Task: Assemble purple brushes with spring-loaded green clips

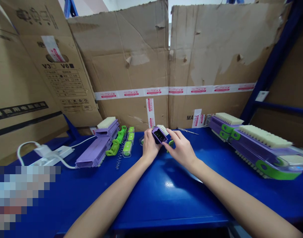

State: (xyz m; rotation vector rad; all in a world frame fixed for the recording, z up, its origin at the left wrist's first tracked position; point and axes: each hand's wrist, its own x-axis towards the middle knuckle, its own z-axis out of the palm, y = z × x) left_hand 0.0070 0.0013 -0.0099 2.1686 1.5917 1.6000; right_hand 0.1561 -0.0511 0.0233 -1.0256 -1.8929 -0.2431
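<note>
A purple brush body [155,132] with white bristles [163,129] and a dark hollow end facing me is held above the blue table. My left hand [150,143] is closed around its left side. At its right edge is my right hand [179,147], with thumb and forefinger bent about the open end. A green part [171,143] shows just under my right fingers; whether they hold it is hidden. Left of my hands lie a row of green clips [113,147], long thin springs [120,150] and green pieces in clear covers [127,148].
More purple brush bodies [94,150] lie at left beside a white power strip [52,157]. Assembled purple-and-green brushes [260,145] stand at right. A thin metal tool [188,131] lies at the back, before cardboard walls [131,66]. The table [166,205] is blue.
</note>
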